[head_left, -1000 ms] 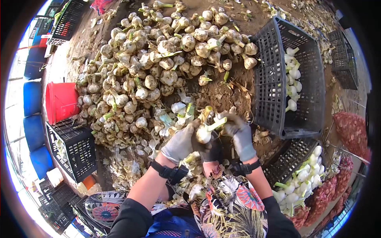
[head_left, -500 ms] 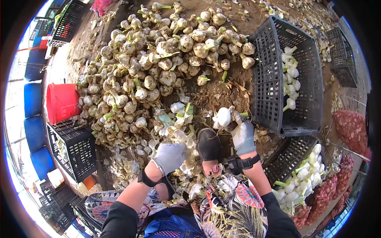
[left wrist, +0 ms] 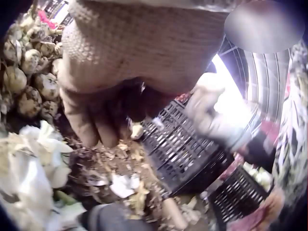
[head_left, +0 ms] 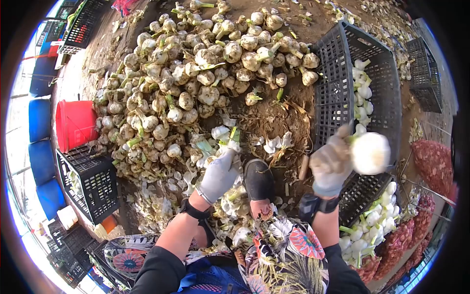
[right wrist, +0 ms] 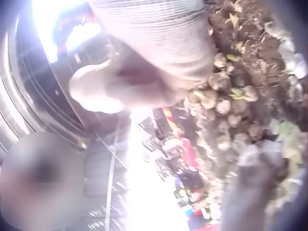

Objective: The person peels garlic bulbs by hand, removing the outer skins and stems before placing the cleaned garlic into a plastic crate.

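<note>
My gloved right hand [head_left: 331, 164] grips a clean white garlic bulb [head_left: 371, 153] by its stem side, over the near edge of the big black crate [head_left: 333, 93]. That hand is blurred in the head view. White garlic bulbs [head_left: 363, 93] with trimmed stems lie inside this crate. My gloved left hand [head_left: 219, 174] is above the peelings near my shoe, its fingertips close to a pale, green-stemmed clump of garlic skins [head_left: 223, 134]. In the left wrist view its fingers [left wrist: 89, 127] hang loosely bent, with nothing visible held in them.
A large heap of soil-stained garlic [head_left: 186, 73] spreads ahead and left. A short wooden handle [head_left: 303, 167] lies on the ground by the crate. A second crate of white garlic [head_left: 374, 220] is at lower right, beside red mesh sacks [head_left: 433, 166]. A red bucket [head_left: 76, 126] stands left.
Both hands were together at a garlic bulb, then parted. My right hand has carried the whitened bulb rightward to the crate. My left hand dropped back, then moved forward toward the skins.
</note>
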`<state>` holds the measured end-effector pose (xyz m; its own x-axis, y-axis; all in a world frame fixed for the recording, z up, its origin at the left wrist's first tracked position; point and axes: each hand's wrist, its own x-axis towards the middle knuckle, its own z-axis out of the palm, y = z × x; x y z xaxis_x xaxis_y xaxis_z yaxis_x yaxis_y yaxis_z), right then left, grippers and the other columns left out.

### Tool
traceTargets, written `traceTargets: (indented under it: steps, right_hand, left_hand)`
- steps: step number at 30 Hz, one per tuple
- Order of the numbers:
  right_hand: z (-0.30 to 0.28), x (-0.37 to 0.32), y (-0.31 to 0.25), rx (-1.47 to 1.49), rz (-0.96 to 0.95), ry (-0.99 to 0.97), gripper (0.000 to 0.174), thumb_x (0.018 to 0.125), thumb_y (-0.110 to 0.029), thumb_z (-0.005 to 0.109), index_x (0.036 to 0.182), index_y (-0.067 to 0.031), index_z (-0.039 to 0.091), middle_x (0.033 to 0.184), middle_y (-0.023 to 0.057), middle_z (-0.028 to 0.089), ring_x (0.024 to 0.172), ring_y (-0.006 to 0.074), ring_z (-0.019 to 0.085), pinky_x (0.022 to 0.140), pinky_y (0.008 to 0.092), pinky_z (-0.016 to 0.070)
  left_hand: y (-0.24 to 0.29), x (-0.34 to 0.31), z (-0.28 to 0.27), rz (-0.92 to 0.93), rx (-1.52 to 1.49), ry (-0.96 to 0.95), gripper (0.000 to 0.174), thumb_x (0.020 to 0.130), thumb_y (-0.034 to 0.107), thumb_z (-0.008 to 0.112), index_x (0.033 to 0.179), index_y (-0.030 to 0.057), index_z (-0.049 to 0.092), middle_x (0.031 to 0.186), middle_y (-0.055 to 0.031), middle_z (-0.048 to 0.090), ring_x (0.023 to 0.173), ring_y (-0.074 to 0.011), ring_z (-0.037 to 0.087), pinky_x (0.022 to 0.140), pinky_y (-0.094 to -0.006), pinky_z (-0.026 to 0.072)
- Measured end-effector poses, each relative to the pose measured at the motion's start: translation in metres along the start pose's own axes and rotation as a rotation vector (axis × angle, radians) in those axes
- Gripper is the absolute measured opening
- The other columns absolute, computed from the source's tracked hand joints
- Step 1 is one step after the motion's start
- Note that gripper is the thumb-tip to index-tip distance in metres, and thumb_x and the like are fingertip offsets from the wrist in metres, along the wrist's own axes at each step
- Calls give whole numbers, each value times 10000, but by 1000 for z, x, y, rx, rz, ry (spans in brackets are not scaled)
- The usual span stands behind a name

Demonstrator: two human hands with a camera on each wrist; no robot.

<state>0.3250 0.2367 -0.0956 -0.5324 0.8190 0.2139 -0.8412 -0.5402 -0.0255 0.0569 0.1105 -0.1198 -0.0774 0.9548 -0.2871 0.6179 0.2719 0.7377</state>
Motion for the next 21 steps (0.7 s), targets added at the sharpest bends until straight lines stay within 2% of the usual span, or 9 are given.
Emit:
traceTargets:
  steps: [2, 5, 6, 8, 10, 12, 15, 19, 21]
  right_hand:
    - [2, 24, -2, -202, -171, 193, 535, 978, -418, 525, 1384, -69, 523, 972, 0, 655, 692, 88, 538, 611, 274, 446]
    - [-28, 73, 20, -1099, 20, 468, 399, 904, -269, 644, 1279, -133, 621, 1126, 54, 653, 870, 159, 610, 797, 334, 495]
    - [-45, 83, 29, -1471, 203, 451, 380, 868, -187, 675, 1245, -156, 646, 1191, 73, 645, 967, 199, 632, 868, 373, 506]
    - [-106, 101, 55, -2397, 57, -72, 434, 806, -62, 668, 1226, -171, 663, 1261, 84, 632, 1108, 268, 620, 977, 376, 487]
    - [-141, 104, 71, -2576, 317, -169, 435, 778, -34, 638, 1189, -172, 682, 1325, 81, 603, 1190, 301, 577, 1009, 379, 472]
    - [-159, 108, 73, -2427, 436, -77, 377, 784, -20, 613, 1122, -155, 712, 1262, 71, 650, 1143, 314, 609, 980, 366, 489]
    - [-138, 101, 75, -1669, 261, 557, 338, 794, 75, 555, 1057, -51, 725, 888, 66, 723, 745, 171, 674, 685, 279, 535]
    - [-79, 78, 78, -1161, 393, 684, 244, 838, 65, 606, 1044, -4, 717, 885, 49, 696, 721, 99, 625, 627, 243, 506]
    - [-62, 66, 81, -1118, 339, 692, 209, 896, -8, 642, 1097, 16, 691, 937, 42, 699, 806, 96, 625, 701, 231, 504]
  left_hand:
    - [1, 0, -5, -268, -237, -81, 175, 945, 128, 596, 1051, -4, 641, 794, -108, 667, 723, -117, 631, 673, -304, 507]
    - [9, 6, -15, -316, -242, -112, 217, 956, 191, 621, 998, -18, 663, 764, -87, 670, 679, -91, 623, 651, -288, 508]
    - [14, 7, -18, -394, -267, -162, 244, 962, 217, 631, 985, -23, 667, 757, -85, 674, 663, -81, 618, 642, -282, 508]
    - [9, 7, -13, -416, -229, -165, 302, 964, 265, 650, 997, -35, 664, 745, -54, 663, 647, -66, 606, 617, -270, 503]
    - [-11, 5, 0, -389, -397, -103, 328, 960, 281, 661, 988, -45, 668, 736, -11, 652, 647, -66, 593, 615, -275, 506]
    - [2, 14, -12, -427, -331, -160, 309, 960, 245, 655, 1066, -45, 646, 795, 4, 651, 722, -63, 592, 666, -263, 512]
    - [-3, 24, -4, -219, -231, 78, 461, 943, 215, 655, 1310, -21, 505, 1112, -87, 619, 1030, -122, 561, 926, -295, 470]
    - [17, 50, 3, 142, -50, 307, 494, 934, 197, 643, 1336, -34, 473, 1159, -92, 596, 1073, -159, 541, 957, -294, 441]
    - [31, 50, 2, -39, -337, 172, 488, 933, 196, 640, 1334, -29, 477, 1163, -82, 589, 1078, -144, 532, 962, -289, 434]
